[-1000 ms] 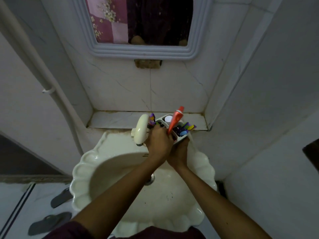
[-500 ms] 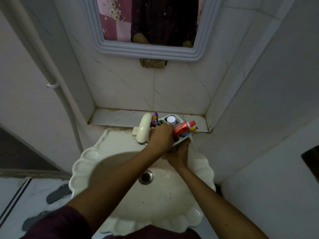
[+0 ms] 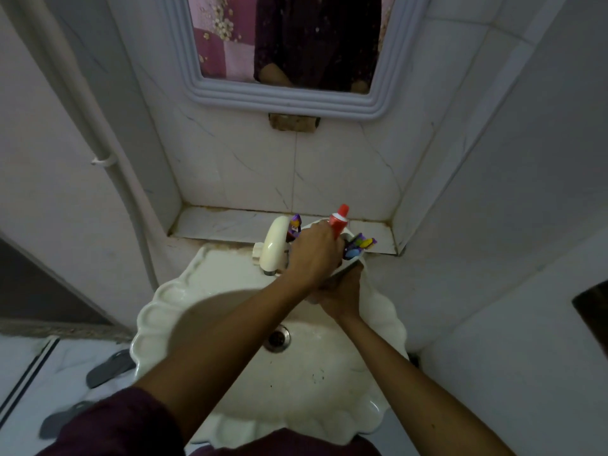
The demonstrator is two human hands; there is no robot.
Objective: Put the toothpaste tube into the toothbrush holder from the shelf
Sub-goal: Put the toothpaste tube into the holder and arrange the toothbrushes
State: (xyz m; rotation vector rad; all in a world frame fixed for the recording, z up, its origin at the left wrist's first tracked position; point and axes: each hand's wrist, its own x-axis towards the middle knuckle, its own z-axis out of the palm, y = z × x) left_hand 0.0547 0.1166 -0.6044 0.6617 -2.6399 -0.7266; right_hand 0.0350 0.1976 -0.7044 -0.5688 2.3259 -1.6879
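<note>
Toothpaste is being gripped cap-up by the left hand and is best being lowered straight into the holder, which is being steadied underneath by the right hand.

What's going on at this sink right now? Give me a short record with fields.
place: bathroom, over a cream scalloped sink, below a mirror
left hand: gripping a red toothpaste tube, cap end up
right hand: under the white toothbrush holder, supporting it
holder contents: colourful toothbrushes
tube state: lower end hidden behind the left hand, so how far in cannot be told
nearby: cream tap, bare tiled shelf
</note>
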